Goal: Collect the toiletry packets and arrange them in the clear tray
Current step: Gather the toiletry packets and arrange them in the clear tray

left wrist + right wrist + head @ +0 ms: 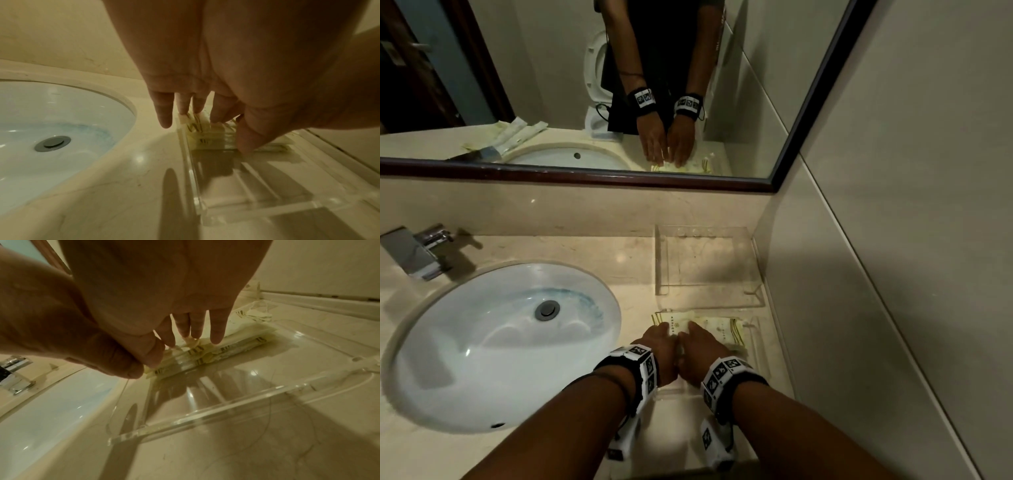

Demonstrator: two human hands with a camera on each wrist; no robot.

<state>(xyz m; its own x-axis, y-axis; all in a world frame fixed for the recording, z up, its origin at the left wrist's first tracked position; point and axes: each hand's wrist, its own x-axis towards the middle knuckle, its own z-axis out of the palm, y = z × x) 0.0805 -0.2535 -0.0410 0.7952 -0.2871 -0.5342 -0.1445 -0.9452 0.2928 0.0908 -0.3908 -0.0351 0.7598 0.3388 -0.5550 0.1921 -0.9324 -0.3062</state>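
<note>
Several cream toiletry packets (717,329) with gold stripes lie in a flat stack at the far end of a clear acrylic tray (763,346) on the counter, right of the sink. My left hand (659,337) and right hand (698,334) sit side by side on the stack, fingers straight and pressing down. In the left wrist view the left hand (205,100) touches the packets (203,131) with fingertips and thumb inside the tray (191,170). In the right wrist view the right hand (195,331) rests its fingertips on the packets (232,347); the tray's near rim (205,412) shows below.
A second clear tray (659,260) stands behind the first, against the backsplash. The white sink (500,342) and chrome faucet (417,250) lie to the left. A wall (859,274) hems in the right side. The mirror (585,85) reflects more long packets (517,133) on the counter.
</note>
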